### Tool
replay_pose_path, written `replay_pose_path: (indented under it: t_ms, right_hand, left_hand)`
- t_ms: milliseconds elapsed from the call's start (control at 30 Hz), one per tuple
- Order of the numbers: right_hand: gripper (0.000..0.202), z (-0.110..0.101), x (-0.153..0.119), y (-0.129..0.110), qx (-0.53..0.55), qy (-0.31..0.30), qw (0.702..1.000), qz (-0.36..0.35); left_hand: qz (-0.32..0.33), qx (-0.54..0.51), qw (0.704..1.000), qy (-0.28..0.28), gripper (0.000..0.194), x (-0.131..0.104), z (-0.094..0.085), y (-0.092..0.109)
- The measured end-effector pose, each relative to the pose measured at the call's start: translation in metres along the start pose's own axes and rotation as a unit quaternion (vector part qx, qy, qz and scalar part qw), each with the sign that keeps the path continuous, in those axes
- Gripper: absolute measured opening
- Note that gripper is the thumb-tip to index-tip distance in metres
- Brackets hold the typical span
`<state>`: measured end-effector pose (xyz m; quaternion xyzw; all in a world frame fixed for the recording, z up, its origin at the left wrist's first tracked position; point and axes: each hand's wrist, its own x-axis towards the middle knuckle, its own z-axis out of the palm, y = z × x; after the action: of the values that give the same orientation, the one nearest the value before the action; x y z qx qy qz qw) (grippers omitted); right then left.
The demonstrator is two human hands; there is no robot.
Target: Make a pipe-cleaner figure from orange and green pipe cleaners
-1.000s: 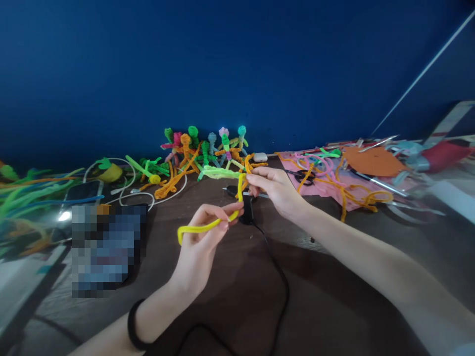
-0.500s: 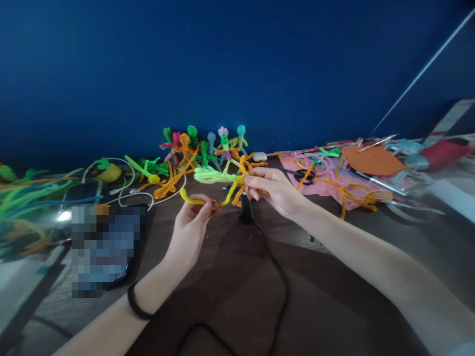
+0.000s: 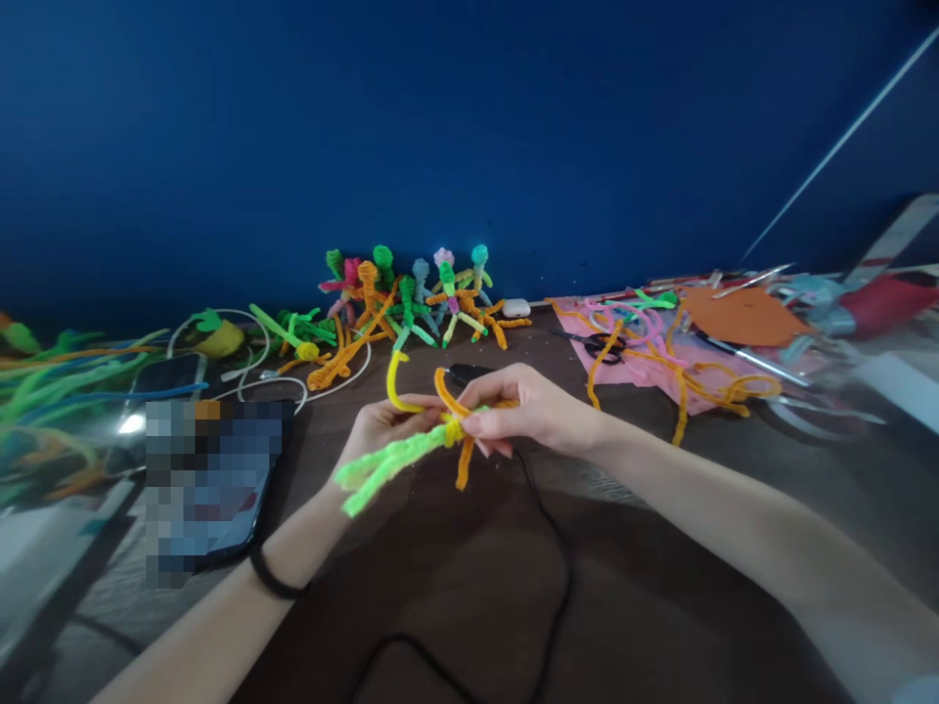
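Between my hands is a pipe cleaner figure (image 3: pixel 400 460), with light green legs toward the lower left, a yellow band at the middle and orange arms sticking out up and down. My right hand (image 3: pixel 524 411) pinches it near the yellow band. My left hand (image 3: pixel 374 430), behind the green legs, is closed on a yellow pipe cleaner (image 3: pixel 400 386) whose free end curls upward; the fingertips are partly hidden. Beyond my hands several finished-looking pipe cleaner figures (image 3: pixel 407 303) stand against the blue wall.
A phone (image 3: pixel 271 489) lies left, near loose pipe cleaners (image 3: pixel 80 367) and a white cable (image 3: pixel 268 337). At right a pink sheet (image 3: pixel 638 372) bears orange pipe cleaners and black scissors (image 3: pixel 605 347), beside orange foam (image 3: pixel 740 315). A black cable (image 3: pixel 564 557) crosses the table.
The figure has come down nearer to me and turned, its green legs now pointing lower left. My left hand, with the yellow pipe cleaner, has moved behind it and closer to my right hand.
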<state>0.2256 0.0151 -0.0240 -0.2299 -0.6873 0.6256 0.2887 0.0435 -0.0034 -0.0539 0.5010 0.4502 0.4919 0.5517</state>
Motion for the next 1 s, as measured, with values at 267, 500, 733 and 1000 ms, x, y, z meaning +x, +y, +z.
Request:
replay_pose_path:
  t_ms: [267,500,733,1000]
  right_hand:
    - [0.02,0.008,0.0,0.006,-0.122,-0.055,0.99,0.047]
    - [0.017,0.006,0.003,0.015,-0.177,-0.02,0.982,0.054]
    - [0.013,0.006,0.005,0.017,-0.216,0.04,0.973,0.067]
    - [0.017,-0.004,0.01,0.021,-0.176,0.143,0.973,0.037]
  left_hand:
    - [-0.026,0.099,0.992,0.069,0.008,0.006,-0.006,0.02]
    - [-0.018,0.022,0.995,0.1,0.011,0.009,-0.016,0.021]
    - [0.019,-0.023,0.99,0.138,0.012,-0.001,-0.004,0.03]
    - [0.045,-0.037,0.995,0.084,0.009,-0.02,0.012,0.038]
